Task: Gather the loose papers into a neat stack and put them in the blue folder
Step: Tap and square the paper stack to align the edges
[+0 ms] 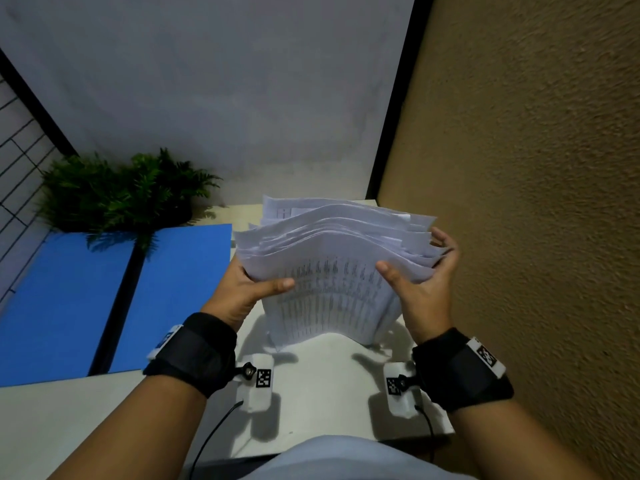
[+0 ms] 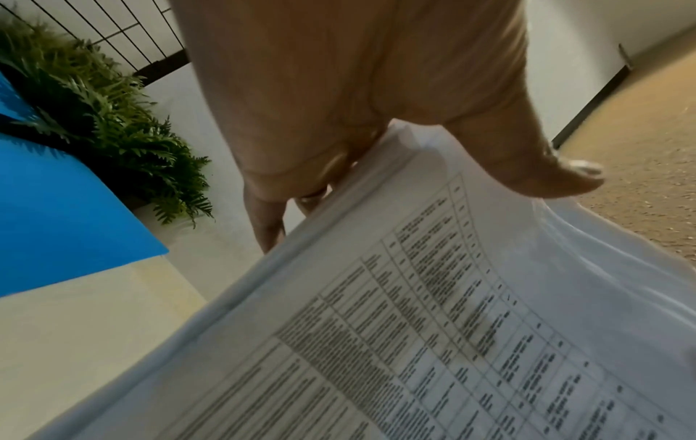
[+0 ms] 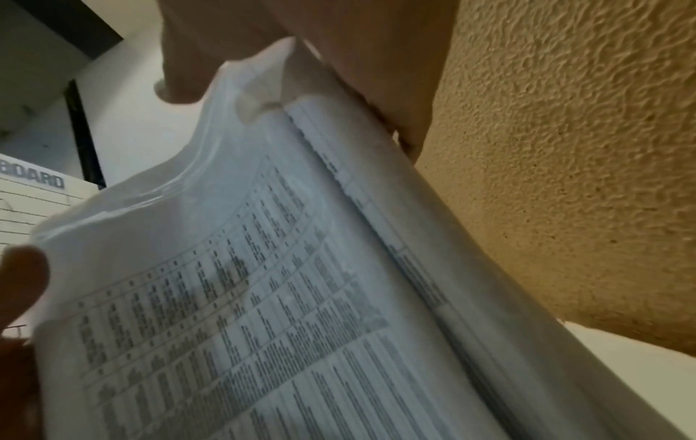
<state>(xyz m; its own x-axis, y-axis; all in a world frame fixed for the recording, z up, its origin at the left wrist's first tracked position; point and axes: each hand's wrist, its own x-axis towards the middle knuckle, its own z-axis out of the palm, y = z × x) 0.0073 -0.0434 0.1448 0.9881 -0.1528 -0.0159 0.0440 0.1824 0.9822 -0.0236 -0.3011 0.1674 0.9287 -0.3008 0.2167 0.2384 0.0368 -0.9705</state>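
A thick bundle of printed papers (image 1: 332, 271) stands on its lower edge on the white table (image 1: 322, 386), its upper edges fanned and uneven. My left hand (image 1: 256, 285) grips the bundle's left side, thumb across the front sheet and fingers behind. My right hand (image 1: 419, 268) grips the right side the same way. The front sheet carries a printed table (image 2: 452, 342) (image 3: 244, 312). The left thumb (image 2: 546, 166) presses on the page, and the right hand's fingers (image 3: 395, 89) wrap the paper edge. The blue folder (image 1: 104, 292) lies open and flat to the left.
A green fern plant (image 1: 117, 192) sits behind the folder, its fronds hanging over it. A rough tan wall (image 1: 536, 185) runs close along the table's right edge. A white panel with a black frame stands behind. A wire grid (image 1: 17, 140) is at the far left.
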